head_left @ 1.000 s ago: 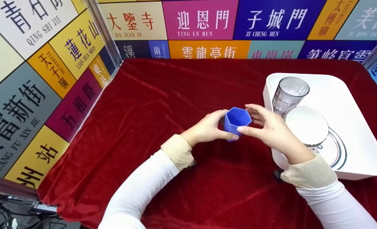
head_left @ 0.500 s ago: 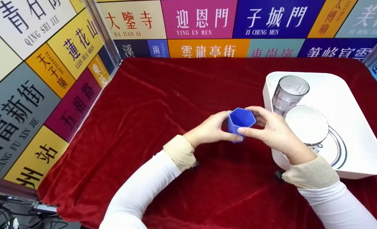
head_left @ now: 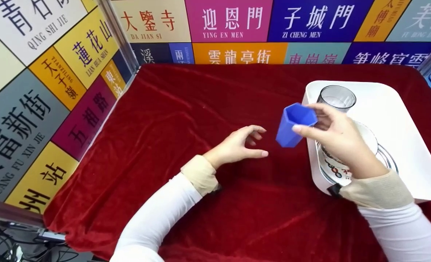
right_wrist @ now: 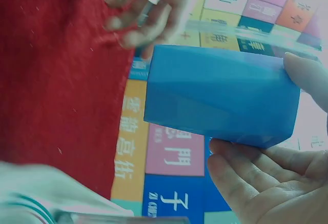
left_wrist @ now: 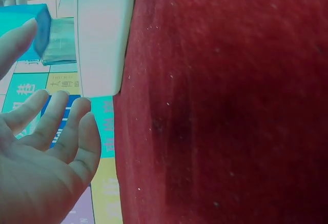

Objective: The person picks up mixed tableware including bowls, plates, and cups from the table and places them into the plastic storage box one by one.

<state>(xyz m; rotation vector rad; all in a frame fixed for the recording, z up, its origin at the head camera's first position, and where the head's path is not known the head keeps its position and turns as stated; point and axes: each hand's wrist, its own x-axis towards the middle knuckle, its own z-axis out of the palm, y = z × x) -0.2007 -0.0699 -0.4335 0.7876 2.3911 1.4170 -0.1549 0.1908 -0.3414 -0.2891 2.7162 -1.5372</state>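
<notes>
My right hand (head_left: 337, 134) grips a blue hexagonal cup (head_left: 287, 133) near its rim, thumb on the near side and fingers behind. The cup is tilted a little and overlaps the left edge of a white tray (head_left: 414, 145) in the head view. In the right wrist view the blue cup (right_wrist: 220, 93) lies between thumb and fingers. To the left, my left hand (head_left: 235, 143) holds nothing; its thumb and fingers are apart and loosely bent over the red cloth. The left wrist view shows its relaxed fingers (left_wrist: 61, 126) too.
Inside the tray stand a clear glass (head_left: 337, 97) at the back left and a white bowl (head_left: 369, 136) on a patterned plate (head_left: 333, 173), partly behind my right hand. Red cloth (head_left: 186, 102) covers the table. Sign-printed panels (head_left: 233, 20) rise behind and at the left.
My left hand has let go of the blue cup and drawn slightly left. My right hand has lifted the cup up and to the right, toward the tray.
</notes>
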